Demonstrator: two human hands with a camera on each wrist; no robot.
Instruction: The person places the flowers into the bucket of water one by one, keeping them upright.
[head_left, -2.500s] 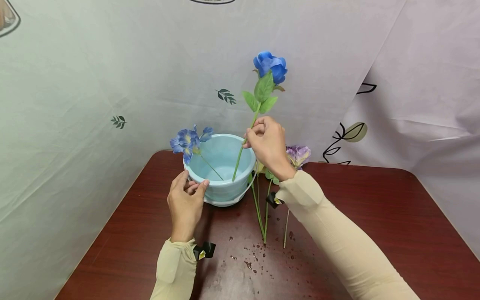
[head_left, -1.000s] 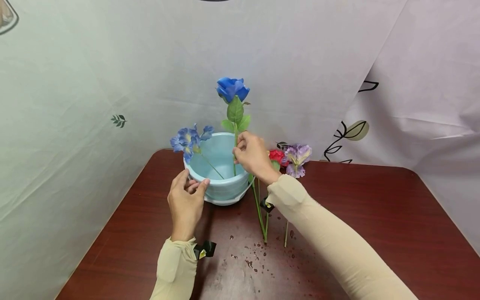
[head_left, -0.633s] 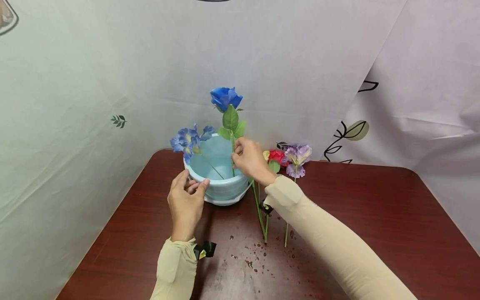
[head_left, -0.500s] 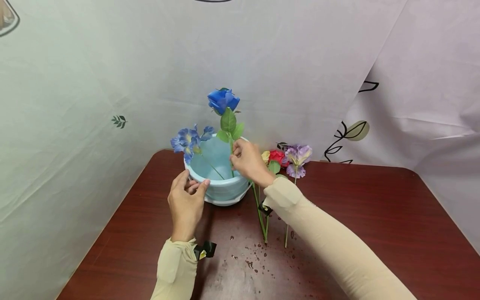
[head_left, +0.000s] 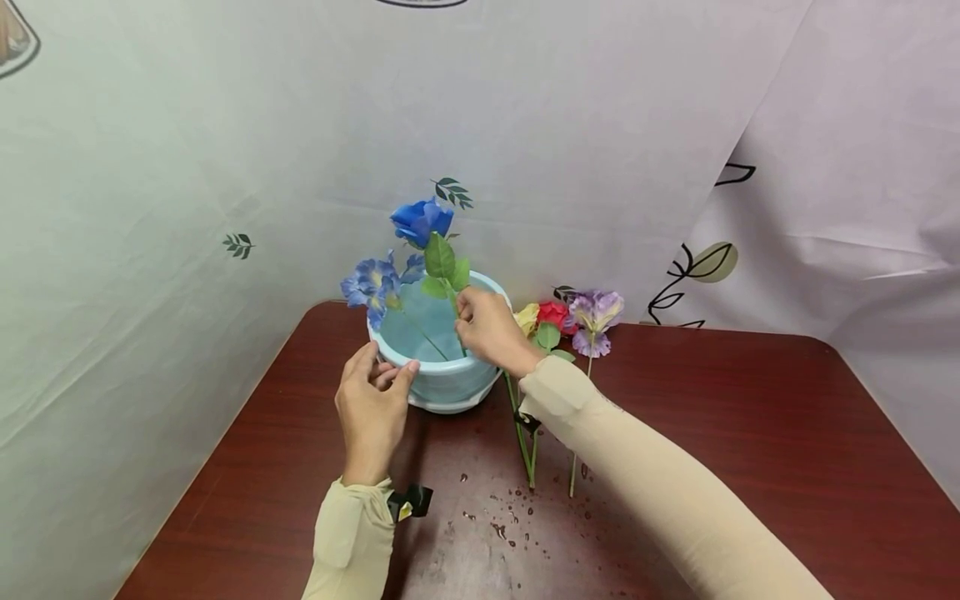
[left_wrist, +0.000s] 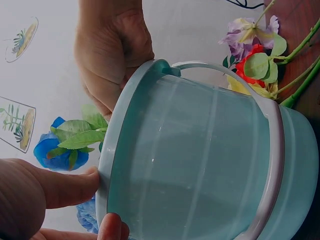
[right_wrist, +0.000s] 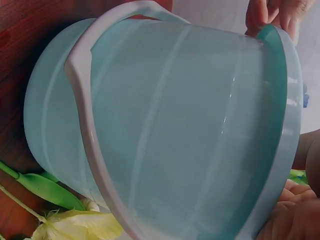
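Note:
A light blue bucket (head_left: 450, 385) stands upright on the table. My left hand (head_left: 371, 417) holds its near-left rim between thumb and fingers. My right hand (head_left: 492, 331) pinches the green stem of a blue artificial rose (head_left: 422, 222), whose lower end is inside the bucket; the bloom leans left above the rim. A blue iris (head_left: 371, 282) also stands in the bucket, tilted over the left rim. In the left wrist view the rose (left_wrist: 61, 152) shows beyond the rim. The right wrist view shows the bucket wall (right_wrist: 175, 110) close up, with the right fingertips mostly hidden.
Right of the bucket lie a yellow flower (head_left: 527, 318), a red flower (head_left: 553, 314) and a purple iris (head_left: 595, 312), stems toward me. Water drops (head_left: 499, 530) dot the dark red table (head_left: 720, 433). A white handle (left_wrist: 275, 150) hangs along the bucket's side. Printed cloth hangs behind.
My right hand has brought the rose left and down, its stem going into the bucket and its bloom tilting further left. The left hand and the bucket have stayed put.

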